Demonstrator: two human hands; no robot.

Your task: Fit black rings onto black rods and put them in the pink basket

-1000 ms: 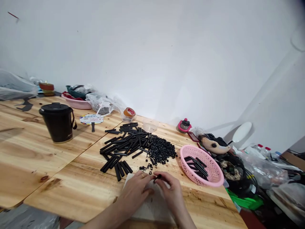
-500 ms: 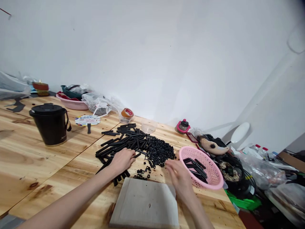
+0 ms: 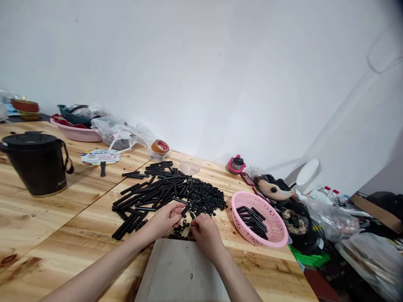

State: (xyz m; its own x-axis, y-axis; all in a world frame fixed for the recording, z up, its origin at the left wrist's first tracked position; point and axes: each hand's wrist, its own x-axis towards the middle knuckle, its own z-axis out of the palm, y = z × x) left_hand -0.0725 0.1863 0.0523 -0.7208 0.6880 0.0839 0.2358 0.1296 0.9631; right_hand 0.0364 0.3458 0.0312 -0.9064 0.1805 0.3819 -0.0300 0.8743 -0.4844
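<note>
**What we count at this moment**

Our left hand (image 3: pixel 164 221) and our right hand (image 3: pixel 206 235) are both over the wooden table (image 3: pixel 72 214), close together with the fingers drawn in, neither spread wide. The left fingertips curl in near the end of a loose black tube (image 3: pixel 180 200). The right thumb and fingers pinch together just above a small scatter of black rings (image 3: pixel 179 234). Whether either hand grips a piece, we cannot tell at this size.

We see two main heaps. The heap of black tubes (image 3: pixel 151 193), far too many to count, lies just left of the heap of small black rings (image 3: pixel 206 199), and the two touch. Both sit on the table directly ahead of our hands, with one grey board (image 3: pixel 181 272) nearer to us.

To the right stands one pink plastic basket (image 3: pixel 232 207) holding roughly ten black tubes (image 3: pixel 252 220). Behind the heaps we count one clear plastic cup (image 3: pixel 189 167) and one roll of tape (image 3: pixel 160 147). Further left are one black lidded mug (image 3: pixel 37 167), one paper hand fan (image 3: pixel 100 157), one clear plastic bag (image 3: pixel 118 136) and one pink tray (image 3: pixel 75 134).
</note>
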